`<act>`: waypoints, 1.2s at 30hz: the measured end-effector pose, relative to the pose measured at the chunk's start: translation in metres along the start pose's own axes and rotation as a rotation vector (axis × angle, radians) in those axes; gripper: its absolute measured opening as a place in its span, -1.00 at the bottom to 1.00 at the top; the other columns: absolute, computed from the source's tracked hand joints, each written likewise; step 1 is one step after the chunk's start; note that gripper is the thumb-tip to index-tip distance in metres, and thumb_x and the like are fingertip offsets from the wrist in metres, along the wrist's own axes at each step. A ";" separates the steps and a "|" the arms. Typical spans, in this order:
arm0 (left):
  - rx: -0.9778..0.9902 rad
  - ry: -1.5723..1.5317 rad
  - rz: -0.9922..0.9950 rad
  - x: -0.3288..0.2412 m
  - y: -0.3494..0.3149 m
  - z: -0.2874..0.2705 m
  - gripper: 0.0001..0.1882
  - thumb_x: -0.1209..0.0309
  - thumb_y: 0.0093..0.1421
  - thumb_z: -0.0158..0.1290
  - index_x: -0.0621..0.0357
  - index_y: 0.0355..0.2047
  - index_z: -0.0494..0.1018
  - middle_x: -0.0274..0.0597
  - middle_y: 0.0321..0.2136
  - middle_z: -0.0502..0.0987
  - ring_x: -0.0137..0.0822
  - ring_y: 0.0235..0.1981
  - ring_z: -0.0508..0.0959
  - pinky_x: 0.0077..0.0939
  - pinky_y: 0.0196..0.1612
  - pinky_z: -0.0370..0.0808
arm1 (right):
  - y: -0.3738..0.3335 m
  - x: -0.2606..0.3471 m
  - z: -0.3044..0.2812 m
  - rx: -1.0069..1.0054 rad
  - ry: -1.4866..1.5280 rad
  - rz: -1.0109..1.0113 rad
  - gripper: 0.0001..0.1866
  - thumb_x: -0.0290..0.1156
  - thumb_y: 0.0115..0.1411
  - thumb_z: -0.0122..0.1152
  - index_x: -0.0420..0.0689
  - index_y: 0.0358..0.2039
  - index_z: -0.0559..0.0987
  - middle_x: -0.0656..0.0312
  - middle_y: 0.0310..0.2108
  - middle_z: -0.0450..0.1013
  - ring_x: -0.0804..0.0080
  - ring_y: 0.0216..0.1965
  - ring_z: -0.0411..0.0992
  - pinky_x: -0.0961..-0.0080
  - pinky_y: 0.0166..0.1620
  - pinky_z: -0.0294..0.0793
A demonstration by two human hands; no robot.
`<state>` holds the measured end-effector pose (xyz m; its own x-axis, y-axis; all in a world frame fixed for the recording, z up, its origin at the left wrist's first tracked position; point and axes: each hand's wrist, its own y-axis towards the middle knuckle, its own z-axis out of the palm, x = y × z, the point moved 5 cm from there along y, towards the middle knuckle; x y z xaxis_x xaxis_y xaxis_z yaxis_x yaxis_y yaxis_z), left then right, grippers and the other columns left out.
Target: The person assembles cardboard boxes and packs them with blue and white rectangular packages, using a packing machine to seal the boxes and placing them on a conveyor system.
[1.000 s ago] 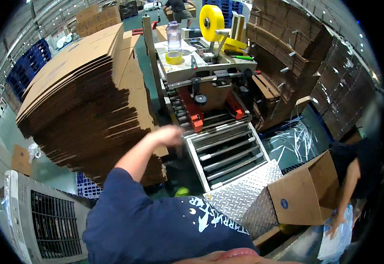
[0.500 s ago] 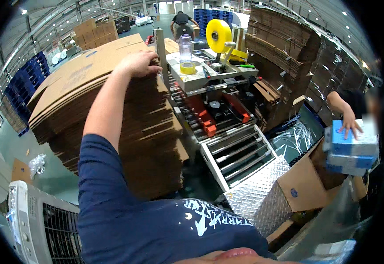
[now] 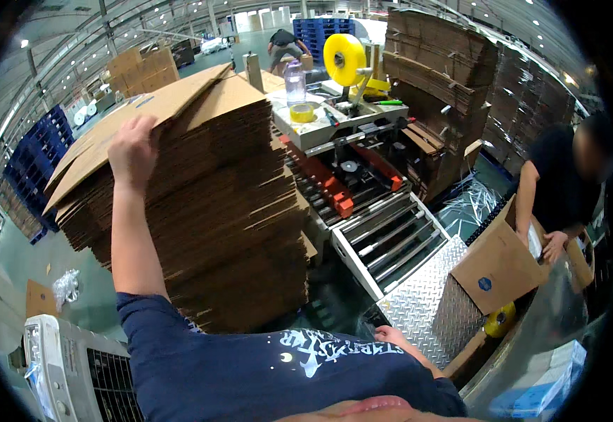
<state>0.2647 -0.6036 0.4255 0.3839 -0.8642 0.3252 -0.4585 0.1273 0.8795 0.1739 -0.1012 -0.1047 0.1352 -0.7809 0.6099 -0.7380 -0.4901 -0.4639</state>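
Observation:
My left hand (image 3: 134,149) is closed on the near edge of the top flattened cardboard box (image 3: 173,98), which sits skewed to the left over the tall stack of flattened boxes (image 3: 229,176). Its far right corner stands a little raised, baring the sheet below. Low in front of my shirt, my right hand (image 3: 393,337) is beside the diamond-pattern metal plate (image 3: 419,299); its fingers are small and partly hidden, so their grip is unclear. To the right, a co-worker (image 3: 566,176) has both hands at an open cardboard box (image 3: 500,274).
Beyond the stack stands a carton-taping machine (image 3: 349,169) with a yellow tape roll (image 3: 344,60), a bottle (image 3: 294,83) and a roller conveyor (image 3: 391,246). Blue-and-white packages (image 3: 542,383) lie at lower right. A grey slatted appliance (image 3: 74,373) stands at lower left.
My left hand has moved left along the stack, and the top flattened box has shifted left with it. My right hand has come into view. The co-worker's blue-and-white packages have gone down into the open box.

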 end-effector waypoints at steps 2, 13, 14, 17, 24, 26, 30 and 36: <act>-0.062 -0.028 0.110 -0.076 0.031 -0.033 -0.91 0.36 0.10 0.01 0.08 -0.46 0.40 -0.20 -0.52 0.44 -0.11 -0.43 0.49 -0.32 -0.40 0.42 | -0.018 -0.018 -0.012 -0.083 0.021 -0.010 -0.64 -0.22 0.07 0.15 -0.12 -0.14 0.53 0.07 -0.32 0.52 0.20 -0.25 0.50 0.38 -0.15 0.46; -0.510 -1.031 0.871 -0.401 0.081 -0.171 -0.70 0.20 -0.23 0.12 0.09 -0.71 0.28 -0.39 -0.74 0.20 -0.41 -0.71 0.30 -0.54 -0.64 0.24 | -0.194 0.037 -0.204 -0.717 -0.094 -0.450 -0.11 -0.24 -0.13 0.39 -0.29 0.16 0.16 -0.13 0.15 0.15 -0.01 0.19 0.11 0.27 0.17 0.16; -0.473 -1.154 0.782 -0.405 0.090 -0.157 -0.64 0.14 -0.10 0.17 0.10 -0.70 0.31 -0.39 -0.75 0.25 -0.41 -0.69 0.35 -0.53 -0.62 0.29 | -0.217 0.032 -0.219 -0.811 -0.064 -0.475 -0.10 -0.25 -0.13 0.39 -0.29 0.17 0.15 -0.14 0.16 0.14 -0.02 0.21 0.08 0.25 0.19 0.13; -0.311 -1.752 -0.101 -0.403 0.057 -0.037 -0.53 -0.02 0.04 0.14 0.13 -0.64 0.33 -0.41 -0.68 0.32 -0.50 -0.65 0.31 -0.61 -0.55 0.30 | -0.272 -0.004 -0.264 -1.028 -0.030 -0.036 -0.28 -0.32 -0.19 0.36 -0.14 0.05 0.34 0.08 -0.11 0.38 0.11 0.00 0.27 0.22 0.13 0.14; -0.167 -1.445 -0.401 -0.524 -0.040 0.066 -0.57 0.23 0.01 0.16 0.14 -0.15 0.35 -0.25 -0.25 0.37 -0.32 -0.13 0.36 -0.47 -0.01 0.25 | -0.278 -0.046 -0.318 -1.115 -0.553 0.047 -0.70 -0.34 -0.12 0.31 -0.07 -0.32 0.53 0.26 -0.44 0.43 0.31 -0.30 0.39 0.25 -0.04 0.20; 0.151 -1.074 0.265 -0.585 -0.039 0.053 -0.49 0.21 -0.04 0.16 0.06 -0.07 0.34 -0.20 -0.15 0.38 -0.19 0.01 0.31 -0.16 0.14 0.11 | -0.252 -0.063 -0.305 -1.266 -0.733 0.087 -0.58 -0.33 -0.09 0.28 -0.02 -0.14 0.49 0.29 -0.26 0.41 0.33 -0.11 0.34 0.17 0.08 0.11; 0.420 -1.023 0.413 -0.647 -0.012 0.095 -0.59 0.01 0.06 0.00 0.06 -0.26 0.46 -0.19 -0.21 0.46 -0.19 -0.04 0.38 -0.02 0.12 0.10 | -0.227 -0.060 -0.300 -1.376 -0.799 0.191 -0.48 -0.31 -0.09 0.26 0.01 -0.04 0.42 0.30 -0.09 0.35 0.28 0.07 0.22 0.06 0.17 -0.05; 0.946 -0.901 0.777 -0.673 0.042 0.130 -0.63 0.09 0.10 -0.14 0.04 -0.30 0.51 -0.09 -0.29 0.55 -0.05 -0.21 0.52 -0.05 -0.22 0.37 | -0.218 -0.057 -0.316 -1.422 -0.581 -0.009 -0.73 -0.18 -0.22 0.36 -0.01 -0.63 0.45 0.27 -0.51 0.32 0.28 -0.32 0.31 0.13 0.03 0.08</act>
<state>-0.1168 -0.0799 0.1984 -0.6294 -0.7764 -0.0331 -0.7743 0.6302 -0.0579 0.1178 0.1724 0.1648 0.1248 -0.9843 0.1251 -0.6912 0.0042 0.7227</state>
